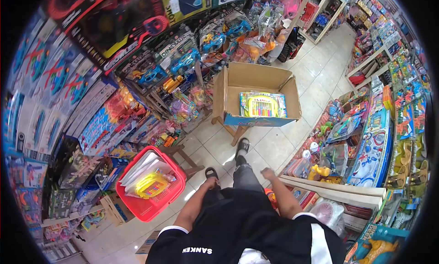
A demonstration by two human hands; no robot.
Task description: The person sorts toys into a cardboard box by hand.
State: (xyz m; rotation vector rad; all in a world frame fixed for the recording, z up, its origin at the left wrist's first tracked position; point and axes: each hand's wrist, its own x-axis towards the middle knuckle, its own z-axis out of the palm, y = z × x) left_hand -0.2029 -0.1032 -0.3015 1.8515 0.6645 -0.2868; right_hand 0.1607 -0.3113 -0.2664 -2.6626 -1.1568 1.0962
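Observation:
My left hand hangs beside my left leg, near the red plastic basket; its fingers are too small and hidden to read. My right hand is out to the right of my leg, fingers curled in, with nothing visible in it. In the basket lie white packs and a yellow-framed toy pack. Ahead of me an open cardboard box sits on a wooden stool. It holds a yellow pack of coloured pens or crayons. Neither hand touches the box.
Shelves of packaged toys line my left. On the right, a low display with a white edge is full of toys. A tiled floor aisle runs ahead to the upper right. A cardboard carton stands behind the basket.

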